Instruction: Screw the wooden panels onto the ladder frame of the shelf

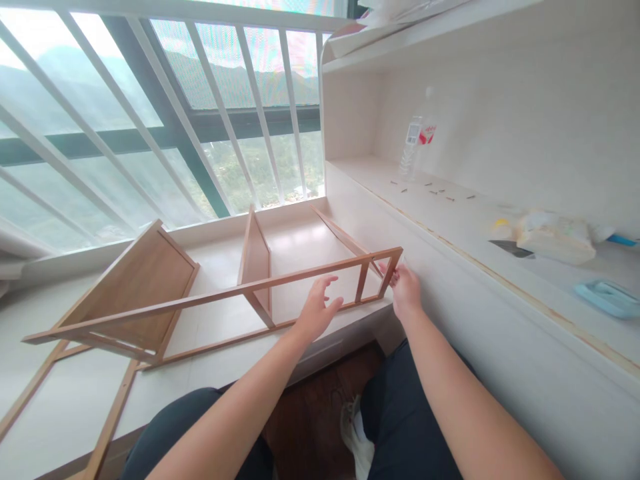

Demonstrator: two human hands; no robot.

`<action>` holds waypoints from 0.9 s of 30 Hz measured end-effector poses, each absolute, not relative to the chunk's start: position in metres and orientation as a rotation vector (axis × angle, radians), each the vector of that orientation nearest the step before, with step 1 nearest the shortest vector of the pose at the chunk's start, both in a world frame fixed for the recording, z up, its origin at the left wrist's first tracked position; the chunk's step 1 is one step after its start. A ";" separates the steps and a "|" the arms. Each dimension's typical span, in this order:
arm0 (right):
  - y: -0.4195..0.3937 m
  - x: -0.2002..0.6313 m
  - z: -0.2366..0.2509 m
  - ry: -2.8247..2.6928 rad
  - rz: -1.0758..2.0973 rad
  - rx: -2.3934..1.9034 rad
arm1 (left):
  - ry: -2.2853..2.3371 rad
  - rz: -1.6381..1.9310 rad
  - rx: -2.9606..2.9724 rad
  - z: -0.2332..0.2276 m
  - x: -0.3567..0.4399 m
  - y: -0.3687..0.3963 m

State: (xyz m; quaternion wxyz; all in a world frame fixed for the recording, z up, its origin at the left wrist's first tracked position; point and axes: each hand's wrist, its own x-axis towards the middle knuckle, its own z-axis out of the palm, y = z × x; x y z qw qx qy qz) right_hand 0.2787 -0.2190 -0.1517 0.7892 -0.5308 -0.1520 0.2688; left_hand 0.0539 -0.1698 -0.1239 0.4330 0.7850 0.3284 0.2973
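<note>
A partly built wooden shelf frame [210, 297] lies on its side on the white window ledge [60, 393], with brown panels standing between its rails. My right hand [406, 288] pinches the frame's right end near the corner post. Fingers spread, my left hand [316, 312] hovers just in front of the long front rail, holding nothing. Both forearms reach forward from my lap.
Small screws [430, 192] lie scattered on the white shelf at right, beside a clear plastic bottle [416, 143]. Further right sit a plastic bag with parts [553, 239] and a light blue tray [607, 297]. White window bars [210, 107] rise behind the ledge.
</note>
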 end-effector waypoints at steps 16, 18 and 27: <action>-0.196 0.250 -0.149 -0.402 0.784 -1.174 | 0.754 0.859 1.940 -0.145 0.115 -0.161; -0.194 0.249 -0.150 -0.389 0.786 -1.182 | 0.777 0.852 1.967 -0.148 0.109 -0.158; -0.187 0.255 -0.155 -0.356 0.769 -1.238 | 1.051 0.135 2.419 -0.069 0.042 -0.190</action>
